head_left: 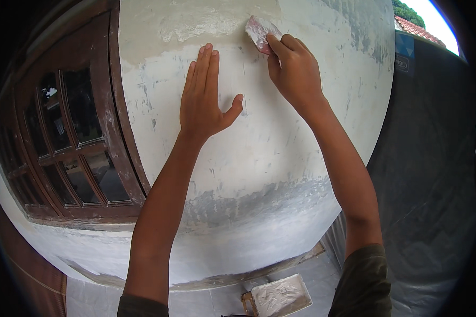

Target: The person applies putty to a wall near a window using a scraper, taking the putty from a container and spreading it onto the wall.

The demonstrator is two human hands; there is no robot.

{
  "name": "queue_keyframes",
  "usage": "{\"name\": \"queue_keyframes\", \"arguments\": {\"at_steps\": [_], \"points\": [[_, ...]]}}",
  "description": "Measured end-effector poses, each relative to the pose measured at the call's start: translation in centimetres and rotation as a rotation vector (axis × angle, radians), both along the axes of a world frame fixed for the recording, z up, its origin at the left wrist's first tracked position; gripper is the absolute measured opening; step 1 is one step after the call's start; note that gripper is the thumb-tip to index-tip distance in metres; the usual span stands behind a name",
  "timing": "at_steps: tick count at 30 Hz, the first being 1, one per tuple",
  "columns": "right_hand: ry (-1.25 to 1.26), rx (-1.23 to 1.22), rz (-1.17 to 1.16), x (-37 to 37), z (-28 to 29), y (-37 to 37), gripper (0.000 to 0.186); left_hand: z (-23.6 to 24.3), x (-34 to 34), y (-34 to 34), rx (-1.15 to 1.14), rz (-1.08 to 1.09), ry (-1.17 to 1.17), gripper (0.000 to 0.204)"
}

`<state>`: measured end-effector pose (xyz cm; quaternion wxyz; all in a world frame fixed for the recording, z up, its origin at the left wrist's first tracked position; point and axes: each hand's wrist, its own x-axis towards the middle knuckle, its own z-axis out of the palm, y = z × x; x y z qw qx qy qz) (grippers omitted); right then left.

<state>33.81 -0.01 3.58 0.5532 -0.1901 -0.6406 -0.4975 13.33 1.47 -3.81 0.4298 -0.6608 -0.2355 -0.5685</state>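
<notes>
My left hand [203, 95] lies flat against the patchy white wall [238, 153], fingers pointing up and thumb spread out. To its right and a little higher, my right hand [296, 68] grips a flat scraper [260, 33] smeared with white paste, pinkish along its edges. The scraper's blade is against or very close to the wall; exact contact is hard to make out. Left of the blade, a wet, glossy patch of paste [201, 29] spreads over a beige band on the wall.
A dark wooden window frame [127, 116] with glass panes borders the wall on the left. Below, a tray of white paste [281, 296] rests on a small wooden support above a grey floor covering [206, 304]. A dark sheet [428, 174] hangs at the right.
</notes>
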Motion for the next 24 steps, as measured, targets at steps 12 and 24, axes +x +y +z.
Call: {"name": "queue_keyframes", "arguments": {"at_steps": [12, 24], "points": [[0.517, -0.805, 0.690, 9.0, -9.6, -5.9, 0.023, -1.4, 0.6, 1.5, 0.046, -0.166, 0.040, 0.074], [0.669, -0.921, 0.588, 17.3, -15.5, -8.8, 0.027, -7.2, 16.3, -2.1, -0.208, -0.624, 0.096, 0.059]]}}
